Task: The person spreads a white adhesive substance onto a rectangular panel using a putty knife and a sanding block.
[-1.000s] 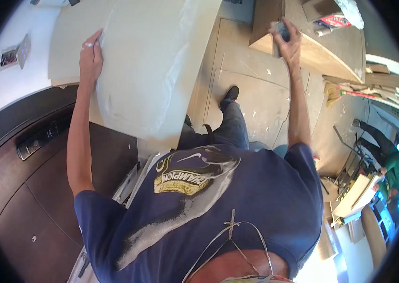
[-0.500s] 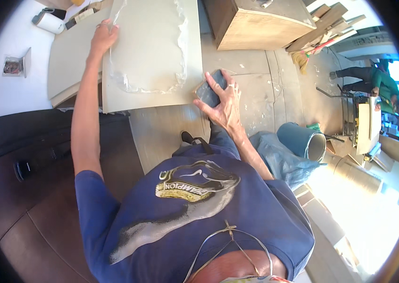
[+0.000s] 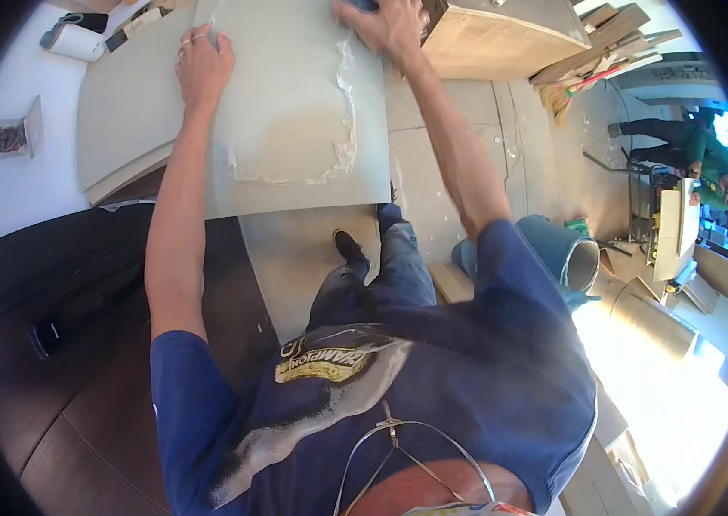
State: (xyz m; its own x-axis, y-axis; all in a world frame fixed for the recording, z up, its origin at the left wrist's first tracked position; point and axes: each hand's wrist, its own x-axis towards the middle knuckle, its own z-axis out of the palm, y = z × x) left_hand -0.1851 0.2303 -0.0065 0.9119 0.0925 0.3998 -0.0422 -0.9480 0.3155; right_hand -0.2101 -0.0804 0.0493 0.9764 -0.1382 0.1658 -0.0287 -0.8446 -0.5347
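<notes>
A pale grey-beige panel [image 3: 295, 146] lies in front of me, with a ragged whitish strip [image 3: 346, 112] along its right and near sides. My left hand [image 3: 205, 69] rests on the panel's left part, fingers stretched out and holding nothing. At the panel's far right side, my right hand [image 3: 391, 30] grips a dark sanding block [image 3: 367, 4], mostly cut off by the upper rim of the view. The right hand's fingers are slightly blurred.
A wooden box [image 3: 502, 41] stands right of the panel, near stacked planks [image 3: 609, 47] and a broom [image 3: 557, 101]. A blue bin [image 3: 564, 256] lies on the right. Another person [image 3: 704, 159] works at far right. A dark brown padded surface [image 3: 80, 361] lies left.
My right hand has moved the sanding block from the panel's near right corner to its far right side. My left hand has shifted slightly right and now lies flatter on the panel.
</notes>
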